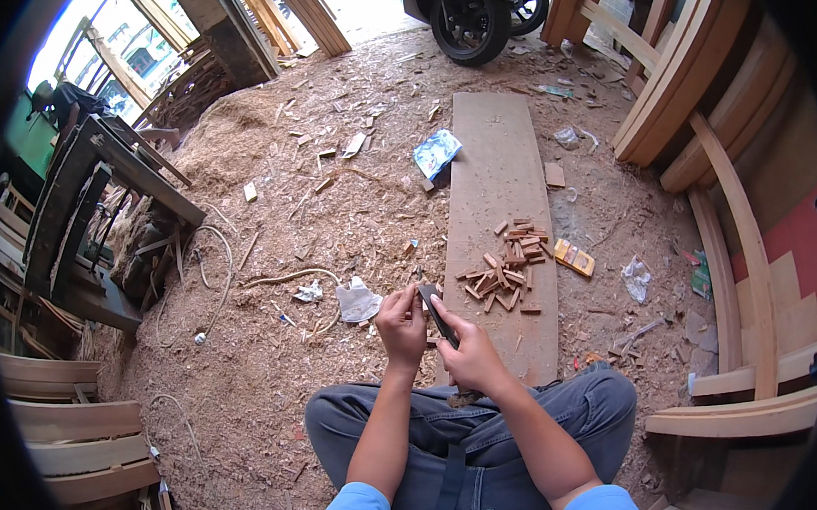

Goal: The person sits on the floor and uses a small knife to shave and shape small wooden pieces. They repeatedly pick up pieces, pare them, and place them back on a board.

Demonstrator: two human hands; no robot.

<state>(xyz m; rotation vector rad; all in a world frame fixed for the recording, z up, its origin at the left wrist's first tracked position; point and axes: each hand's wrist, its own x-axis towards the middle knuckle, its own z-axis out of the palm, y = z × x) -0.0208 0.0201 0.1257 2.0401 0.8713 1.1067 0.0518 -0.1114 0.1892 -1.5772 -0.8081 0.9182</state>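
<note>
I sit cross-legged with both hands close together in front of my lap. My right hand is wrapped round a dark, narrow, flat tool that looks like a file. The tool slants up and left, its far end beside the fingers of my left hand. Those fingers are pinched together, and whatever lies between them is too small or hidden to make out. Just beyond my hands, a loose pile of small reddish-brown wooden blocks lies on a long flat board.
Sawdust and wood chips cover the ground. A yellow packet lies right of the board, a blue-white packet at its left edge. A pale cord and machine frame are left. Curved timbers stand right; a motorbike wheel is far ahead.
</note>
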